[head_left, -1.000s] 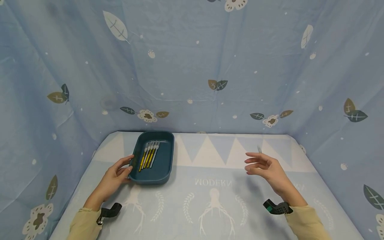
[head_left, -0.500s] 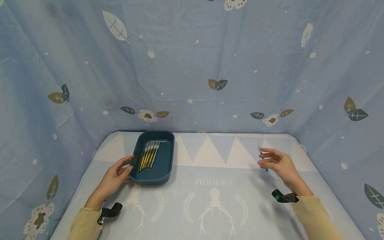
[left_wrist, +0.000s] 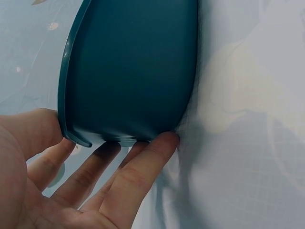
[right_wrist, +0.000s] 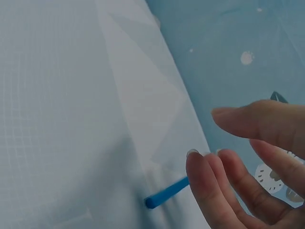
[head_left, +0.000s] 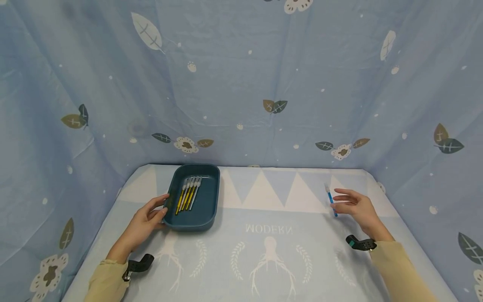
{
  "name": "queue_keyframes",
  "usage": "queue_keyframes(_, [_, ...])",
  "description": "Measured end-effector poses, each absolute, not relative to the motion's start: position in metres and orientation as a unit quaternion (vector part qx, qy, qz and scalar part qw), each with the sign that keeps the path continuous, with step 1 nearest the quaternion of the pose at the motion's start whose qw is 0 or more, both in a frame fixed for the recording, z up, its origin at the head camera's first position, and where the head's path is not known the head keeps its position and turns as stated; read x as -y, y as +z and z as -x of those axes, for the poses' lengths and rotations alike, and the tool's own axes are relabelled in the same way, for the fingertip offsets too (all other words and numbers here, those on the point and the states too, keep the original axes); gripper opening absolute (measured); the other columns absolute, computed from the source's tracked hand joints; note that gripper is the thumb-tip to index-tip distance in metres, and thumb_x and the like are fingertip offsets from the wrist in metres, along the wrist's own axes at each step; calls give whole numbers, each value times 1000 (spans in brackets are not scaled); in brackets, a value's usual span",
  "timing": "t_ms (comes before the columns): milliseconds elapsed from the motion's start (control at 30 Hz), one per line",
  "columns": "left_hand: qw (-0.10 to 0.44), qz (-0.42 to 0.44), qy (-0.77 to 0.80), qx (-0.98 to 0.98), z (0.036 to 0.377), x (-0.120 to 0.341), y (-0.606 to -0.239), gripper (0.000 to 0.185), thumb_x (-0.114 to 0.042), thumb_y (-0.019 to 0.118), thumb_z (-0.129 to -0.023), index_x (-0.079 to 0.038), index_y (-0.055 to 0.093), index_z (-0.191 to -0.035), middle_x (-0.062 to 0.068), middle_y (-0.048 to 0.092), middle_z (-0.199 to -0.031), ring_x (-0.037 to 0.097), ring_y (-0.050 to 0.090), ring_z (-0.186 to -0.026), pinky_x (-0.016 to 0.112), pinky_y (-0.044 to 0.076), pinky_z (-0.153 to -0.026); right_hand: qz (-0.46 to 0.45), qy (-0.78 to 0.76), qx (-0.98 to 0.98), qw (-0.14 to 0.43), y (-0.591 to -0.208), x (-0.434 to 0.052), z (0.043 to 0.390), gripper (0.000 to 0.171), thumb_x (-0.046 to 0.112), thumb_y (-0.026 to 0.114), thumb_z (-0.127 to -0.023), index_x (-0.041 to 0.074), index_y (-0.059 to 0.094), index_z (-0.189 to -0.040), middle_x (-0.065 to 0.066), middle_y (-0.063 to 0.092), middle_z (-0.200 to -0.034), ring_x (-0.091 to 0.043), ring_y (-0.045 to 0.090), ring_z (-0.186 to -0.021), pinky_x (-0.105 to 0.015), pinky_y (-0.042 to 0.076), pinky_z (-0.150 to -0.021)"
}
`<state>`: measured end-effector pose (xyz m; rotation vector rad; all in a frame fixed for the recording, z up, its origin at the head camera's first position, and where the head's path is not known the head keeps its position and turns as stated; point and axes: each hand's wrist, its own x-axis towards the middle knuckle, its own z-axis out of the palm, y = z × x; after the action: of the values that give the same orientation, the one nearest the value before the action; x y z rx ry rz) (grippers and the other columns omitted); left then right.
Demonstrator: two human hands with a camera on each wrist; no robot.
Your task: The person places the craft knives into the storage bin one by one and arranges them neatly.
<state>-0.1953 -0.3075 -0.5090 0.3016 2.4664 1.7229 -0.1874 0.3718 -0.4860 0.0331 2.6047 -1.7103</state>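
Observation:
A dark teal tray (head_left: 206, 212) stands at the table's left. My left hand (head_left: 141, 224) rests its fingers against the tray's left side; in the left wrist view, fingertips touch the outer wall (left_wrist: 128, 71) and the thumb lies at the rim. Inside the tray, slim pen-like sticks (head_left: 185, 199) in yellow and silver lie side by side, pale ends pointing away. On the right, a blue pen-like stick (head_left: 329, 197) with a pale, clear-looking end is on the table. Right beside it is my right hand (head_left: 356, 207), fingers loosely bent and thumb apart, holding nothing. Its fingers partly cover the stick.
A pale patterned cloth (head_left: 264, 251) covers the table. Blue curtains with leaf prints (head_left: 241, 84) rise behind it and at both sides. Each wrist wears a black camera mount (head_left: 139, 264).
My right hand has moved right, bringing the blue stick, at first mostly hidden behind the fingers, into view with the hand beside it. The left hand and the tray have stayed put.

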Motion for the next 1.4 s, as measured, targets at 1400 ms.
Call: queue_keyframes(1400, [67,-101,574,-810,194,307,-507,60,-23,56,-118,-7,33,-171,31,34,-168,56,48,-145,42,64,-88,-48,-454,-888,52,-507,-386,217,66,5,89,-91,-13,59,-147,-37,63,-133,-24,74,-92,-35,65,-73])
